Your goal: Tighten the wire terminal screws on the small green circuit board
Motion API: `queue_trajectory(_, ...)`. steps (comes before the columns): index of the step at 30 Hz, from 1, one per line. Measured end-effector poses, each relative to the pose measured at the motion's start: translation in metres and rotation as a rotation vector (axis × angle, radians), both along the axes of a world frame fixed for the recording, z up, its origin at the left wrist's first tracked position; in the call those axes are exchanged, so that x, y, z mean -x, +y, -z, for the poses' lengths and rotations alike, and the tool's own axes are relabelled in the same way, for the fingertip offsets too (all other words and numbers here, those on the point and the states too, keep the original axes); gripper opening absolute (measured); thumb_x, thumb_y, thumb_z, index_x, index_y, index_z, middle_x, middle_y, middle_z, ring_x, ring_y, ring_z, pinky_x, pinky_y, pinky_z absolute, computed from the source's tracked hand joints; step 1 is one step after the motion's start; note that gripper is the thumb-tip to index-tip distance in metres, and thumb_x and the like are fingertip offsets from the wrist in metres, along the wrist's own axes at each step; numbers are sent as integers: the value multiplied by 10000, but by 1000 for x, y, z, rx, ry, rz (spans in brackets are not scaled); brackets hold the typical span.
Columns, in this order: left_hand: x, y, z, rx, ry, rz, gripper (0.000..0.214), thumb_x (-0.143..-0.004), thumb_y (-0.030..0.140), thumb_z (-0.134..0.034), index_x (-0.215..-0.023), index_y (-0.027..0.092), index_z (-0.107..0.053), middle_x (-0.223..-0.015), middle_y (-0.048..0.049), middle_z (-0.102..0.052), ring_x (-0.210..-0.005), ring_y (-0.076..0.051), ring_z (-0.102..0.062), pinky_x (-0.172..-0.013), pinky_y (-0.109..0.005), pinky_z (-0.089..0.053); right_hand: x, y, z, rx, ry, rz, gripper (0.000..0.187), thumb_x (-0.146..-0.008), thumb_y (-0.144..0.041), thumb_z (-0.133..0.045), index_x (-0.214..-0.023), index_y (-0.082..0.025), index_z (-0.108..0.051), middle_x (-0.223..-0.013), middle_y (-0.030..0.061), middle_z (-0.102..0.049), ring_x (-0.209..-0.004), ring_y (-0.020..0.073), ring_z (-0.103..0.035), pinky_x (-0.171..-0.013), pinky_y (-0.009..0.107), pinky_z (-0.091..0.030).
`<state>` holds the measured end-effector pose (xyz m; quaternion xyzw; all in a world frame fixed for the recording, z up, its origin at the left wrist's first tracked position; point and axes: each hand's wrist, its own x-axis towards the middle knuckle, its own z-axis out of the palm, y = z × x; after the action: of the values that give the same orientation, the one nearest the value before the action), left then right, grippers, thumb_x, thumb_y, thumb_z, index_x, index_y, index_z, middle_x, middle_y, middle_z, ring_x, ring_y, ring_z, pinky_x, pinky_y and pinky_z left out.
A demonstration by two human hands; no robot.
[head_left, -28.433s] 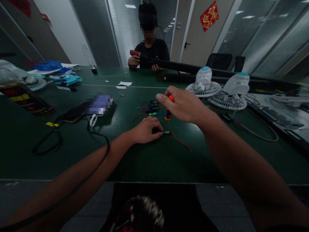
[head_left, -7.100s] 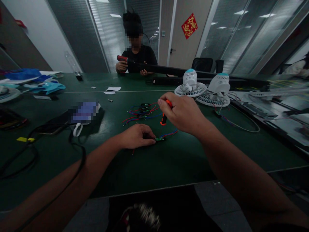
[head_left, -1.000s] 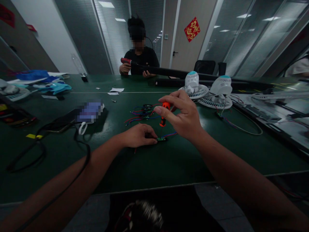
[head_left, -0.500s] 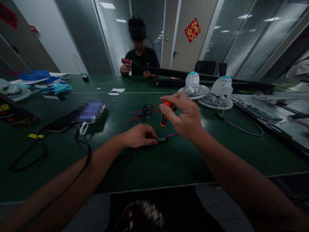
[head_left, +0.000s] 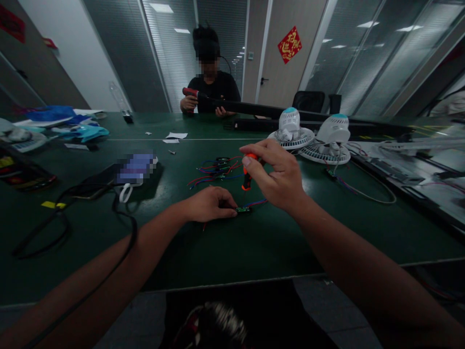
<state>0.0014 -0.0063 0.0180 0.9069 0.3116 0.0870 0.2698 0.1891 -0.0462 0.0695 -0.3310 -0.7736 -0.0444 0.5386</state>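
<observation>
My left hand (head_left: 212, 204) rests on the green table and pinches the left end of a small green circuit board (head_left: 243, 210). Red and blue wires run from the board's right side. Above it, my right hand (head_left: 278, 172) grips an orange and black screwdriver (head_left: 247, 179) by its top, held upright with the shaft pointing down at the board. Whether the tip touches the board is too fine to tell. Just behind lie several more small boards with red and blue wires (head_left: 218, 169).
Two white fan units (head_left: 329, 140) stand at the back right. A phone (head_left: 136, 168) and black cable (head_left: 67, 228) lie on the left. Across the table (head_left: 254, 252) a person (head_left: 212, 89) holds a red power tool (head_left: 190, 92) against a long black bar (head_left: 250, 107).
Almost nothing differs. My right hand and the screwdriver have shifted very slightly; both hands keep their holds.
</observation>
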Motion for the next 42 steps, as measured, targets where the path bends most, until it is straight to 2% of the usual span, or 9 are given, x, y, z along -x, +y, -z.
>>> queue_trajectory(7, 1, 0, 2, 23, -12, -19, 244, -793, 374, -618, -940, 193, -691, -862, -6, -654, -734, -115, -576, -662, -242, -417, 4, -3, 1, 65, 53, 17, 194, -802, -373, -661, -922, -228, -707, -863, 28, -564, -810, 156, -553, -697, 311, -474)
queue_trajectory(12, 0, -1, 0, 12, -1, -20, 245, -788, 374, -624, -935, 189, -691, -860, -3, -650, -741, -117, -577, -667, -241, -422, 3, 0, 2, 33, 43, 51, 166, -809, -334, -659, -926, -232, -718, -798, 19, -552, -770, 157, -543, -684, 319, -464)
queue_trajectory(27, 1, 1, 1, -3, 3, 3, 267, -801, 373, -617, -963, 175, -695, -853, -17, -644, -741, -120, -569, -668, -254, -416, 1, 1, 2, -14, 3, 47, 189, -845, -247, -592, -994, -196, -697, -827, 35, -564, -770, 156, -554, -675, 321, -452)
queue_trajectory(42, 0, 0, 1, -6, 6, 2, 261, -799, 374, -609, -951, 177, -690, -858, -12, -644, -759, -122, -573, -687, -246, -422, -1, 4, 3, -42, -26, 19, 203, -871, -185, -504, -1003, -189, -658, -850, 42, -618, -811, 160, -574, -753, 337, -445)
